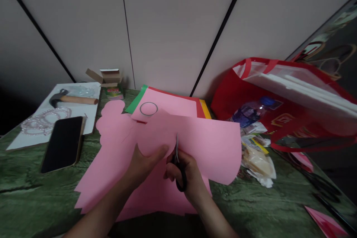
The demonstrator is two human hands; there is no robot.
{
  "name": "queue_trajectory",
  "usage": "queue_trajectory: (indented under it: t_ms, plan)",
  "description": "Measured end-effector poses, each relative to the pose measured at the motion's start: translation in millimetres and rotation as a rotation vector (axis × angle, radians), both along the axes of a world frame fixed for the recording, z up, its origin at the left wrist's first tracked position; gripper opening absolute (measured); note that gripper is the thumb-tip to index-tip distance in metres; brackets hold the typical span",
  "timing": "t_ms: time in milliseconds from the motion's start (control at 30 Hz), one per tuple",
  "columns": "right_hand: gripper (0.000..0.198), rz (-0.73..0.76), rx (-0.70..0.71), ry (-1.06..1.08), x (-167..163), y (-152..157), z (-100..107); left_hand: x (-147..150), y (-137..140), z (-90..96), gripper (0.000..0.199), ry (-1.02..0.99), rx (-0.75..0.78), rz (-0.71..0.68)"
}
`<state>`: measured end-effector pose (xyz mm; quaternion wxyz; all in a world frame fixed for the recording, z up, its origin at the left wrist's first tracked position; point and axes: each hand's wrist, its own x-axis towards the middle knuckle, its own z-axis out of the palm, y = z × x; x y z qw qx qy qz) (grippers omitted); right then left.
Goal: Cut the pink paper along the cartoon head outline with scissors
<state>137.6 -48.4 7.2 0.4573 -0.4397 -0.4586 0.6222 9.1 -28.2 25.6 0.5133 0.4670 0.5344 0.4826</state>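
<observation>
A sheet of pink paper (pixel 212 145) is held up above the table, its right edge curved. My left hand (pixel 146 163) grips this sheet near its lower middle, thumb on top and the other fingers hidden beneath. In my right hand (pixel 186 173) is a pair of scissors (pixel 177 152) with black handles, the fingers wrapped round them. The blades point away from me and lie at the paper, just right of my left thumb. Below and to the left lie more pink sheets (pixel 111 163), some cut with a scalloped outline.
To the left are a phone (pixel 63 143), a hammer (pixel 75 99), a beaded string (pixel 41 121) and a small open box (pixel 113 85). Coloured sheets (pixel 173 100) with a ring (pixel 148 108) lie behind. A red bag (pixel 228 96), a plastic bottle (pixel 249 113) and plastic packets (pixel 258 161) stand right.
</observation>
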Motion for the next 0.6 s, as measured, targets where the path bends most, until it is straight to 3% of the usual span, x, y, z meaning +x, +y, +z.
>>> queue_trajectory:
  t_ms: [600]
  plan:
    - [0.019,0.016,-0.008,0.015,0.6,-0.7,-2.4,1.0,1.4,3.3,0.014,-0.010,0.019,0.037]
